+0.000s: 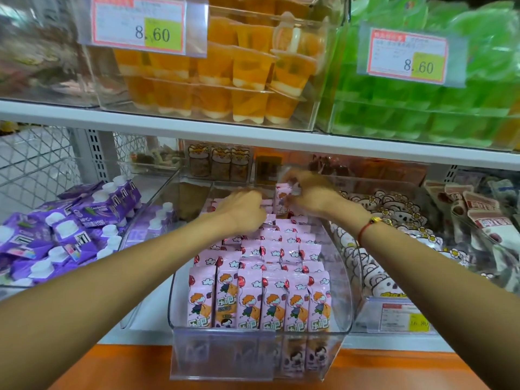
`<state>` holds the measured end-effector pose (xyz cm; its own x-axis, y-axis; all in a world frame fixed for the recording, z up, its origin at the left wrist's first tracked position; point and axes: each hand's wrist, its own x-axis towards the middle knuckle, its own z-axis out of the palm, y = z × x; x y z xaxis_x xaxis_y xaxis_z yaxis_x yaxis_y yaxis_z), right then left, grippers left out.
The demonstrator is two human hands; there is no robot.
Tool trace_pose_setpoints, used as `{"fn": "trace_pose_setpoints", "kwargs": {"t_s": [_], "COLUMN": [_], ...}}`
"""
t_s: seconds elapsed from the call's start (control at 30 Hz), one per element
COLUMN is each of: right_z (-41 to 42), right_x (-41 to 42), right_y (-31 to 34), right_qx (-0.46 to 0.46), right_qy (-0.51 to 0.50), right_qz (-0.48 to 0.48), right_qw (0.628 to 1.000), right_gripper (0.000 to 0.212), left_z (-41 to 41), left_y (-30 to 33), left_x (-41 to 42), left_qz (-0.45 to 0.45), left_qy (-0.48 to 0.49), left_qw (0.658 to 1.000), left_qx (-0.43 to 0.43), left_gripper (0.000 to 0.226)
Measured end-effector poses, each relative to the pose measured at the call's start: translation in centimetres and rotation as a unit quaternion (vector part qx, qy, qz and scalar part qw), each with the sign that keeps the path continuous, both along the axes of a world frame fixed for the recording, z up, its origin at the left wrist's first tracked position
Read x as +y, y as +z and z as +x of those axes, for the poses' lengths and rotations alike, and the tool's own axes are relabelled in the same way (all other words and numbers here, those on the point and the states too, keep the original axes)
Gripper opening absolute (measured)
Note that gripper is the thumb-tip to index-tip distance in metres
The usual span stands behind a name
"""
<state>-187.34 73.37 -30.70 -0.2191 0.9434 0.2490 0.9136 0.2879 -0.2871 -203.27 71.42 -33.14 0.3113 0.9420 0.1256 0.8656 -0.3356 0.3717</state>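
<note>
My right hand (312,192) pinches one pink packet (282,196) upright over the back of the clear bin (225,361). My left hand (242,209) is curled down among the rear packets, but it is too blurred for me to tell whether it grips one or only presses them back. The main risk I see is the standing rows (253,299). They lean on each other, so wedging the packet into too tight a gap could tip a row forward or crumple its neighbours. Both wrists also sit close under the upper shelf (140,122), so a hasty lift could knock it. The bin juts over the orange ledge (126,367), and I judge a hard push could shift it. This is a shop shelf. Purple pouches (70,220) lie in the bin to the left and bear-print packets (388,209) to the right. Orange jelly cups (225,80) and green cups (422,102) sit above, behind price tags (140,23).
</note>
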Motion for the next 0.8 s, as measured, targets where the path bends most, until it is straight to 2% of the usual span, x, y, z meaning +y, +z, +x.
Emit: {"fn": "trace_pose_setpoints", "kwargs": {"t_s": [0.07,0.13,0.2,0.27,0.37,0.43,0.47,0.6,0.7,0.8], "right_z": [-0.6,-0.9,-1.0,-0.9,-0.3,0.2,0.6,1.0,0.5,0.5], "right_x": [0.6,1.0,0.6,-0.1,-1.3,-3.0,-4.2,-11.2,-14.4,-14.9], "right_y": [0.1,-0.1,-0.8,-1.5,-1.2,-0.5,-0.3,-1.8,-3.4,-4.2], "right_qx": [-0.023,-0.033,-0.103,-0.176,-0.142,-0.116,-0.119,-0.145,-0.161,-0.178], "right_qy": [-0.016,-0.01,0.011,-0.001,-0.008,-0.004,-0.004,0.024,0.05,0.052], "right_qz": [-0.014,-0.058,-0.137,-0.159,-0.141,-0.116,-0.081,0.078,0.071,0.08], "right_qw": [1.0,0.998,0.985,0.971,0.98,0.986,0.99,0.986,0.983,0.979], "right_gripper": [0.03,0.025,0.027,0.035,0.039,0.025,0.021,0.033,0.034,0.038], "left_z": [0.0,0.2,0.3,0.5,0.7,0.8,0.9,1.2,1.8,2.3], "left_y": [0.3,0.6,0.7,0.6,0.2,0.0,0.0,0.2,0.3,0.4], "left_x": [0.0,-0.2,-0.3,-0.2,-0.1,0.0,0.1,0.6,1.1,1.6], "left_qz": [0.004,0.01,0.009,-0.001,-0.024,-0.029,-0.023,0.006,-0.014,-0.028], "left_qy": [-0.01,-0.021,-0.029,-0.03,-0.04,-0.053,-0.057,-0.076,-0.085,-0.064], "left_qw": [1.0,0.999,0.998,0.999,0.999,0.998,0.998,0.997,0.993,0.996], "left_qx": [-0.024,-0.042,-0.047,-0.033,-0.007,-0.007,-0.009,0.022,0.078,0.063], "left_gripper": [0.041,0.047,0.047,0.049,0.049,0.044,0.04,0.032,0.033,0.026]}}
